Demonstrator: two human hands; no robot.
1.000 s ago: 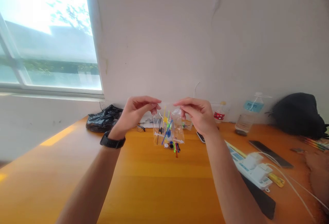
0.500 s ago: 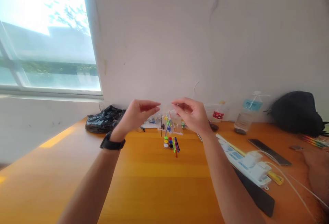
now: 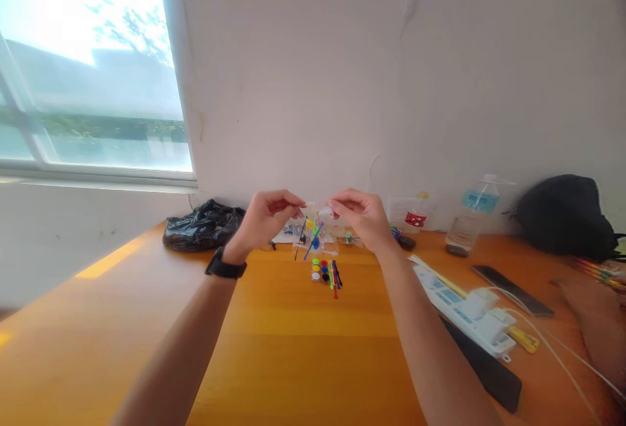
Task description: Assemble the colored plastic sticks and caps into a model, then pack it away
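Note:
My left hand point(image 3: 270, 218) and my right hand point(image 3: 359, 218) are both closed in pinches, a short way apart above the far part of the table. Between them hangs a small clear plastic bag point(image 3: 328, 248), its upper edge held by both hands. Thin coloured sticks and small pieces in blue, green, yellow and black show in it. Just below the bag, on the table, lie two short columns of round coloured pieces point(image 3: 315, 269). Close to their right is a bunch of thin coloured sticks point(image 3: 334, 277) with shaped ends.
A black plastic bag point(image 3: 203, 225) lies at the back left of the wooden table point(image 3: 293, 361). To the right are a power strip point(image 3: 454, 302) with cables, dark phones point(image 3: 513, 290), a clear bottle point(image 3: 464, 220) and a black bag point(image 3: 565, 217). Another person's arm point(image 3: 589, 308) rests at the right edge.
My left hand has moved slightly right, and both pinches sit a little lower. The sticks in the clear bag have shifted, the blue one now slanting more.

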